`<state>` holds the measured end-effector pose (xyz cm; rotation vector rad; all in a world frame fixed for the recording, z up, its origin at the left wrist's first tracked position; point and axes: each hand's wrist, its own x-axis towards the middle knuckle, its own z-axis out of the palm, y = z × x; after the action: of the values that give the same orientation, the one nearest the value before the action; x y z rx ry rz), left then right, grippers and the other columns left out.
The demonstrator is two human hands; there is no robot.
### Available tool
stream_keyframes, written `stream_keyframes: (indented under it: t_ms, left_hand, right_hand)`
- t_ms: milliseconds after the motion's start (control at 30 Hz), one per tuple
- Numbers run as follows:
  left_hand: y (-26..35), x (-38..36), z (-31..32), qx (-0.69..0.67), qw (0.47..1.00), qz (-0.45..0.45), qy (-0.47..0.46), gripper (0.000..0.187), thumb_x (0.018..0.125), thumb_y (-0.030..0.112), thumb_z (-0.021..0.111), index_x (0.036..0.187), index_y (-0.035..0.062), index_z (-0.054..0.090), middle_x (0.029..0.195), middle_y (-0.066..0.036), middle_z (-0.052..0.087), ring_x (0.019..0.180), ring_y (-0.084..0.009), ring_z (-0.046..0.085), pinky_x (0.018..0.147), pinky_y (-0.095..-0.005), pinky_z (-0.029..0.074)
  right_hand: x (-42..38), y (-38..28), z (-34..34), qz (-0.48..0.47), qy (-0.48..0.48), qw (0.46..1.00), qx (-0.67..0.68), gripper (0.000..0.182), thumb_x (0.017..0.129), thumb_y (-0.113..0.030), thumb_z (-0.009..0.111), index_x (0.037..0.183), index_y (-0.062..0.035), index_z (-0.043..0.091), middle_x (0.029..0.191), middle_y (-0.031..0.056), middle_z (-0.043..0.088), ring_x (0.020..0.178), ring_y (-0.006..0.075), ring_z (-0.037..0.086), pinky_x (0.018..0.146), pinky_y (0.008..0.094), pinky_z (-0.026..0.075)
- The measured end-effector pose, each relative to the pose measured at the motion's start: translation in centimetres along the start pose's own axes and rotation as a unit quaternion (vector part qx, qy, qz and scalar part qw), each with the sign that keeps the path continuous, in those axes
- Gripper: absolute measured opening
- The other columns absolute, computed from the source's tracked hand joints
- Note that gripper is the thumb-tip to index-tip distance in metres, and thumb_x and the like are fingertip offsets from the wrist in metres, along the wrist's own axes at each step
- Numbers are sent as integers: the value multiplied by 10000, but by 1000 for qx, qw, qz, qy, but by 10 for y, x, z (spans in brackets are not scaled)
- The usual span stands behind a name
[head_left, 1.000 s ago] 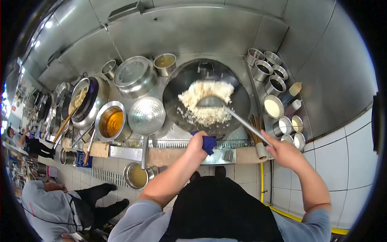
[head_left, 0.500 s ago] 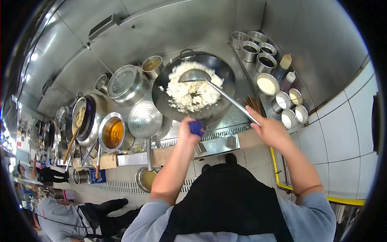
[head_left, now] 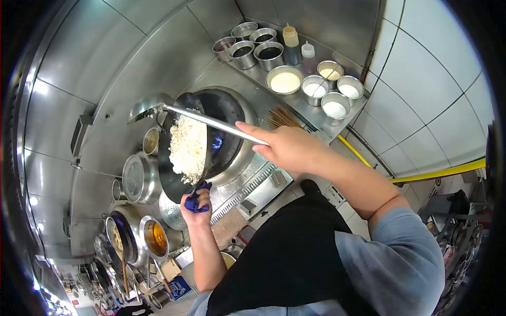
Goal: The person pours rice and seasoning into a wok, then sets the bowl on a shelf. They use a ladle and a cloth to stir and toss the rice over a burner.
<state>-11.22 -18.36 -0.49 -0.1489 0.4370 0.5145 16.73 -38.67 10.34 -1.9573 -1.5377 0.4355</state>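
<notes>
My left hand (head_left: 196, 210) is closed around a purple cloth (head_left: 198, 197) at the near rim of a black wok (head_left: 167, 178). The wok is tilted and raised to the left of the burner ring (head_left: 240, 150), where a small blue flame (head_left: 217, 142) shows. White rice (head_left: 188, 150) with some darker bits lies heaped in it. My right hand (head_left: 287, 146) grips the long handle of a metal ladle (head_left: 150, 107), index finger stretched along the shaft. The ladle's bowl is beyond the wok's far left edge, above the rice.
Steel pots of sauces and white powders (head_left: 285, 81) and squeeze bottles (head_left: 308, 55) stand on the right shelf. A bamboo brush (head_left: 284, 118) lies below it. To the left are a lidded pot (head_left: 138, 176), a perforated strainer (head_left: 173, 210) and a bowl of amber oil (head_left: 156, 238).
The wok has come off the burner and tilted, moving left with my left hand. My right hand has swung the ladle up out of the rice. The view has turned.
</notes>
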Motion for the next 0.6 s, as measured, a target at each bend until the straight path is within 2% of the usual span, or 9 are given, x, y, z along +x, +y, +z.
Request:
stream_keyframes:
  t_ms: [100,167,200,233,300,333,467,533,600]
  left_hand:
    - [0,5,-3,-1,1000,-5,-3,464,708,139,505,1088,-111,416,801,-117,448,567,-134,372,436,-223,335]
    - [-1,11,-11,50,999,7,16,426,704,139,508,1049,-101,438,785,-107,445,570,-131,372,432,-221,322]
    - [-6,14,-13,60,997,24,39,345,696,127,512,974,-72,469,744,-90,445,555,-130,363,423,-220,310]
    - [1,23,-30,88,995,36,12,326,683,117,539,947,-51,450,747,-85,423,581,-137,377,425,-220,315]
    - [-12,22,-16,110,990,84,19,279,683,111,536,904,-43,463,716,-73,415,572,-143,373,415,-223,305]
    - [-11,20,-13,98,991,80,35,265,683,108,534,892,-40,466,708,-67,411,562,-141,369,411,-222,300]
    - [4,0,-21,64,996,51,19,284,687,103,531,918,-45,458,693,-54,390,520,-128,346,401,-218,293]
    - [1,-11,-26,39,999,25,-12,322,689,108,533,949,-59,444,689,-53,382,511,-119,346,399,-219,299]
    - [-2,-19,-33,44,999,22,3,300,690,113,538,924,-52,450,681,-48,379,505,-118,344,397,-217,301]
  right_hand:
    - [4,5,-2,11,-1,1000,15,556,921,-229,498,1428,-303,283,661,160,566,563,318,553,566,420,432]
    - [9,10,3,14,19,996,82,559,916,-226,505,1429,-284,291,739,171,597,604,310,567,599,400,440]
    - [10,7,0,26,12,995,91,544,915,-254,499,1422,-261,301,726,189,617,630,352,598,598,443,455]
    - [13,7,1,23,7,996,89,544,915,-254,499,1422,-261,301,726,189,617,630,352,598,598,443,455]
    - [16,10,3,14,39,996,82,546,916,-254,503,1422,-261,300,734,191,621,642,353,603,605,444,454]
    - [16,10,3,31,33,997,61,561,916,-240,508,1431,-269,288,820,150,639,654,305,600,642,384,458]
    - [6,-4,-2,70,0,997,43,573,922,-237,476,1443,-275,239,731,184,614,655,337,610,620,444,462]
    - [1,-20,2,108,-113,986,-57,580,919,-205,450,1447,-288,225,760,181,618,671,330,615,636,435,477]
    - [8,-17,36,102,-159,981,-44,630,882,-148,455,1457,-236,215,860,194,615,763,332,624,686,436,492]
